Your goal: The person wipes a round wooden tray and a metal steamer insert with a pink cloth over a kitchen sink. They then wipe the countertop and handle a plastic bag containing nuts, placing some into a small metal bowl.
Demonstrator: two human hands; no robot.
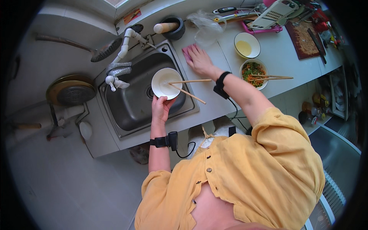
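My left hand [162,110] grips the rim of a white bowl [161,80] above the stainless steel sink [123,112]. A pair of wooden chopsticks [191,92] leans in that bowl, their ends sticking out to the right. On the counter [207,99] right of the sink, my right hand [200,61] lies flat on a pink cloth [188,53], pressing it to the surface. Most of the cloth is hidden under the fingers.
A white-and-yellow bowl [255,43] with pale yellow content stands behind a bowl of chopped vegetables [253,72] with chopsticks [276,77] across it. Beyond are a stone mortar [176,31], a clear plastic bag [205,24], and a knife [316,46] on a cutting board [302,37]. A white faucet [125,47] overhangs the sink.
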